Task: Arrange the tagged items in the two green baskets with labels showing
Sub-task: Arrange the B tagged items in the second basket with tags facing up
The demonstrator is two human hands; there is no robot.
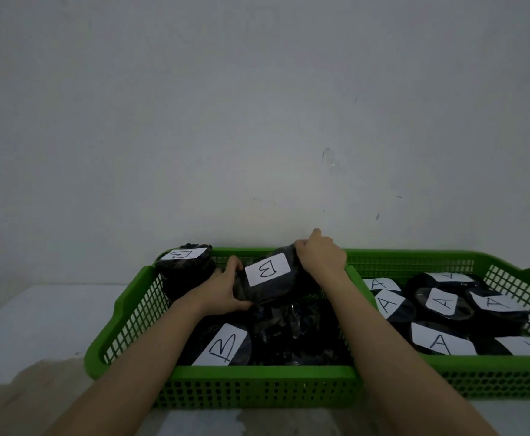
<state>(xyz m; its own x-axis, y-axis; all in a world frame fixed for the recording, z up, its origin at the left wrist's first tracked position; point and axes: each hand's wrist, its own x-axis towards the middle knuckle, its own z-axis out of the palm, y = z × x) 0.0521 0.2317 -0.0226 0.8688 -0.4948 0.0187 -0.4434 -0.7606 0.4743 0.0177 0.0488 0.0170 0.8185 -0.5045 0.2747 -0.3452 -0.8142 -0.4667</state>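
Two green plastic baskets stand side by side: the left basket [125, 316] holds black wrapped bundles tagged "B", the right basket [509, 369] holds several tagged "A" [441, 302]. Both hands grip one black B bundle [268, 272] at the back of the left basket, its white label facing up. My left hand [222, 289] holds its left end, my right hand [320, 256] its right end. Another B bundle [183, 262] sits in the back left corner, and a third [224, 344] lies at the front. Unlabelled black bundles [295, 332] lie between them.
The baskets rest on a white table [37, 316] pushed against a plain grey wall [257, 121]. A brownish patch [37, 388] shows on the surface at the front left.
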